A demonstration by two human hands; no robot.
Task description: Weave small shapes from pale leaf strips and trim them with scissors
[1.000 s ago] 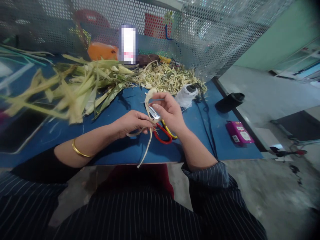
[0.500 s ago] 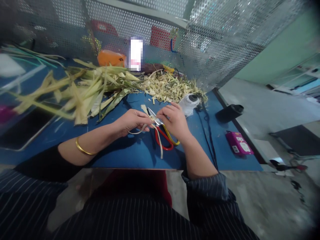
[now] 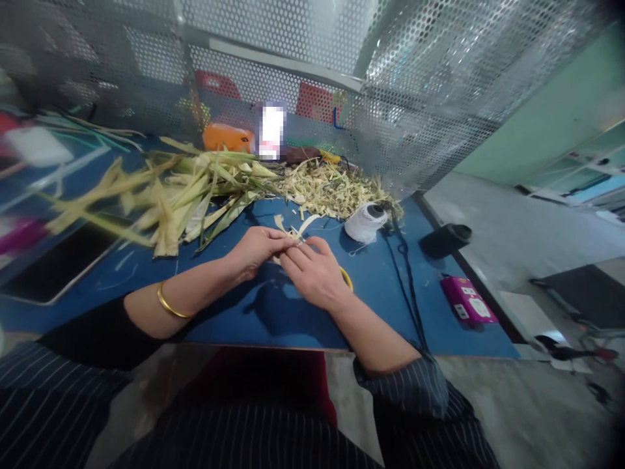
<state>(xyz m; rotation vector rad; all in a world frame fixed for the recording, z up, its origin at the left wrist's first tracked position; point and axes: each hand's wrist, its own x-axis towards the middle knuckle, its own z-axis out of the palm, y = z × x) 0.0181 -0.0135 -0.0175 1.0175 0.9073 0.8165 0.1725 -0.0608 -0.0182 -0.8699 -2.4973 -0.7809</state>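
My left hand (image 3: 256, 253) pinches pale strips of corn husk (image 3: 308, 223) between thumb and fingertips. Against it, my right hand (image 3: 315, 270) has its fingers closed round the same strips, and their ends fan out beyond the fingertips. Both hands hover over the blue table (image 3: 229, 319). Mostly hidden under my right hand are the scissors, of which the yellow handle (image 3: 347, 279) and a bit of blade show. A white spool of thread (image 3: 365, 223) stands just past my right hand, with some loose thread beside it.
Long corn husks (image 3: 168, 215) lie at the left, next to a pile of husk scraps (image 3: 329, 185). A black tablet-like slab (image 3: 63, 260) is at the left edge. At right are black cords (image 3: 403, 280), a black cylinder (image 3: 445, 241) and a purple packet (image 3: 469, 299). Perforated metal (image 3: 273, 62) stands behind.
My right hand has moved left against my left hand and now covers most of the scissors. The strip that hung down towards me now points away. The view has tilted slightly up.
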